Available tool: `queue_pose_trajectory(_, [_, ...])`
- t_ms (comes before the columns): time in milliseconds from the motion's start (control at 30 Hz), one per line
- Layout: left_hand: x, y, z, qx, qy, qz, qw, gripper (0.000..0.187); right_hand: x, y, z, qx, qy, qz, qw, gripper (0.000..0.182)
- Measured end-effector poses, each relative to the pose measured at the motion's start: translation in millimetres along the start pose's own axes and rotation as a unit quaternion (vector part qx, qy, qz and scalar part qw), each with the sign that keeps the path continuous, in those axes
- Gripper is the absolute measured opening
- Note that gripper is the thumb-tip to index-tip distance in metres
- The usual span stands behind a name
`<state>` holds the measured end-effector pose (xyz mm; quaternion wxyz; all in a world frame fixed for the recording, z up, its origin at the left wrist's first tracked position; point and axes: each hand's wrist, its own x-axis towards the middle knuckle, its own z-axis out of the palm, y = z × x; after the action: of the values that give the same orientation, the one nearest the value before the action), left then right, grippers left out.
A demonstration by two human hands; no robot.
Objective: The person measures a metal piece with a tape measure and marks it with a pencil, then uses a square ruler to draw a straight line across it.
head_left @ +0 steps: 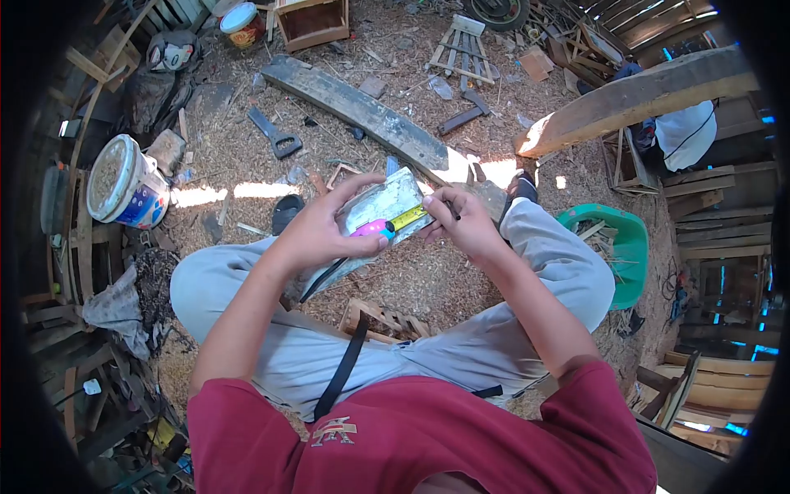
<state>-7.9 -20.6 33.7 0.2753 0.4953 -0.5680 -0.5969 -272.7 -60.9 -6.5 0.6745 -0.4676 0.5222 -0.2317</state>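
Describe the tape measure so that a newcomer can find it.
Find the maroon shirt, then the grey flat piece between the left hand and right hand. The tape measure lies over it, its pink case and yellow blade bright against the grey.

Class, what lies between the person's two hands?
Between the left hand and the right hand, the head view shows a pink tape measure with its yellow blade, over a silvery piece.

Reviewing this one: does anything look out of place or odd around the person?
Yes, it's untidy underfoot: a saw lies loose among scattered wood shavings, rather than put away. Nothing odd stands out at the pink tape measure in the left hand.
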Motion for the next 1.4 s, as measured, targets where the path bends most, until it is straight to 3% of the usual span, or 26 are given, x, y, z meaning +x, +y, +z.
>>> queue_pose_trajectory(233, [1.8, -10.4, 5.2, -0.074, -0.015, -0.03, 0.997, 0.088, -6.4, -1.5, 1.6, -0.004, -0.001, 0.034, 0.999, 0.033])
queue_pose_trajectory(433, [7.3, -19.4, 3.8, -0.114, -0.006, -0.032, 0.993, 0.087, -2.3, -3.6, -6.3, -0.085, 0.014, -0.013, 0.996, 0.031])
queue_pose_trajectory(533, [6.7, -20.1, 4.6, -0.123, -0.003, -0.04, 0.992, 0.088, 0.9, -5.3, -15.1, -0.029, 0.045, -0.058, 0.997, 0.033])
queue_pose_trajectory(667, [5.5, -16.3, 5.4, -0.14, 0.0, -0.039, 0.989, 0.088, -4.8, -14.6, -21.9, -0.072, 0.064, -0.109, 0.989, 0.031])
queue_pose_trajectory(767, [5.6, -18.2, 6.4, -0.139, 0.004, -0.041, 0.989, 0.088, -9.6, -16.4, -20.7, -0.139, 0.028, -0.108, 0.984, 0.032])
queue_pose_trajectory(867, [6.0, -18.6, 6.2, -0.122, 0.004, -0.035, 0.992, 0.09, -12.2, -15.7, -14.0, -0.141, 0.006, -0.047, 0.989, 0.034])
queue_pose_trajectory(900, [6.0, -18.1, 5.8, -0.114, 0.005, -0.031, 0.993, 0.091, -9.5, -12.9, -11.5, -0.137, -0.001, -0.054, 0.989, 0.026])
queue_pose_trajectory(1033, [4.8, -15.3, 5.9, -0.094, -0.009, -0.016, 0.995, 0.094, -10.8, -15.5, -11.1, -0.076, -0.026, -0.005, 0.997, 0.024])
queue_pose_trajectory(1400, [1.5, -13.4, 7.0, -0.113, -0.009, -0.03, 0.993, 0.098, -8.1, -8.9, -6.4, -0.11, -0.002, -0.021, 0.994, 0.025])
